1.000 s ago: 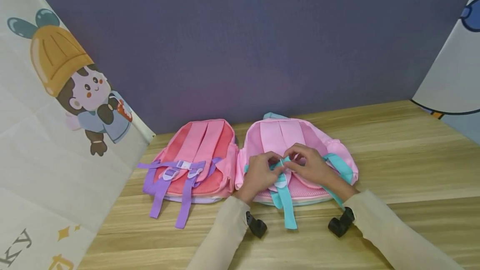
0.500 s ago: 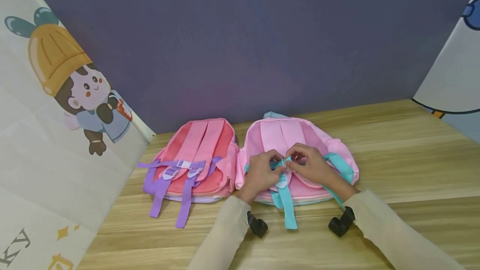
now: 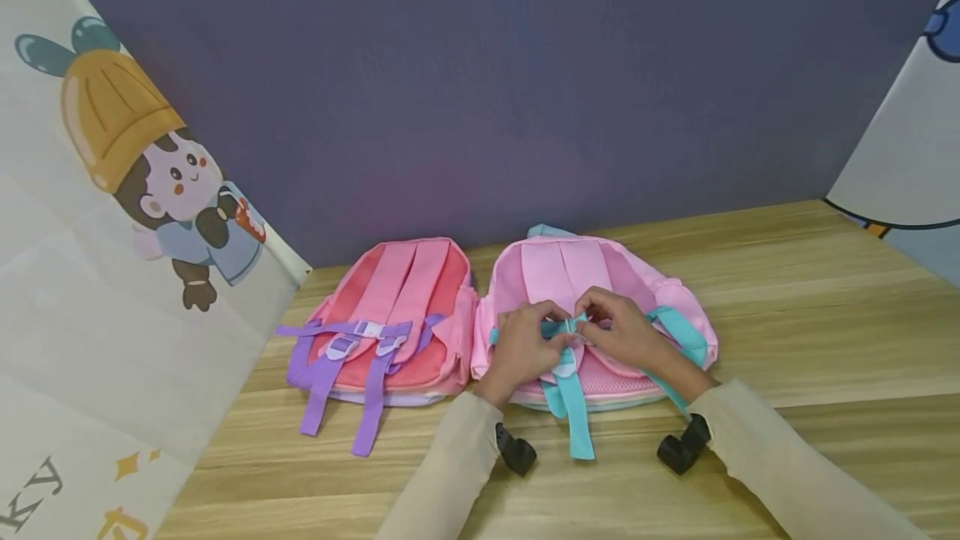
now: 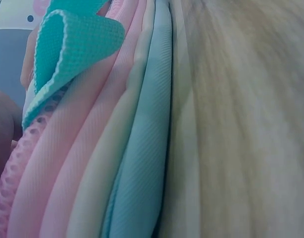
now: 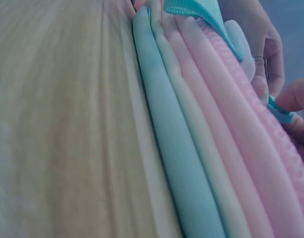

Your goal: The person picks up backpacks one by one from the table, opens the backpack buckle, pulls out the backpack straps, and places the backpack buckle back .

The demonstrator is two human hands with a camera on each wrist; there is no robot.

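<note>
A light-pink backpack (image 3: 551, 269) lies with its straps up on the wooden table. Over its lower back, my left hand (image 3: 527, 346) pinches a teal webbing strap at a small pale buckle (image 3: 572, 326). My right hand (image 3: 619, 332) pinches the strap on the buckle's other side, and the fingers of both hands partly cover the buckle. In the right wrist view, teal webbing (image 5: 282, 113) shows between thumb and finger. A loose teal strap end (image 3: 576, 419) hangs over the bag's near edge; the left wrist view shows a folded teal strap (image 4: 87, 42) close up.
Left of the pink bag, side by side with it, lies a coral backpack (image 3: 390, 273). Its purple straps (image 3: 324, 390) are joined across by a white buckle (image 3: 369, 329). A dark panel (image 3: 480, 90) stands behind the table (image 3: 787, 323), and a printed sheet (image 3: 67, 290) at the left.
My right hand has shifted slightly to the right, and more of the buckle and strap shows between my fingertips. My left hand and both backpacks stay nearly in place.
</note>
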